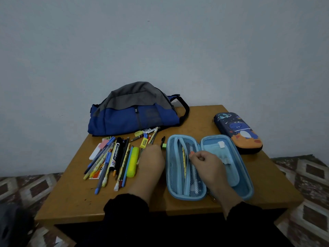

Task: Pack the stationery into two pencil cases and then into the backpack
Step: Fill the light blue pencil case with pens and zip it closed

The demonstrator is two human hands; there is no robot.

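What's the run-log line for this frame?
light blue case open | right hand placing pen | left hand at pile | dinosaur case closed

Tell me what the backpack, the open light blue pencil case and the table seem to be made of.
Backpack: soft woven fabric, matte blue and grey; it sags and creases.
Open light blue pencil case: probably a moulded, stiff shell, since both halves keep their shape, with a mesh pocket inside.
Table: looks like wood or a wood laminate, smooth brown with a slight sheen.

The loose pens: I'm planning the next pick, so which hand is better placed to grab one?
Probably the left hand: it rests right beside the pile of pens. The right hand is over the open blue pencil case, fingers curled at its mesh pocket.
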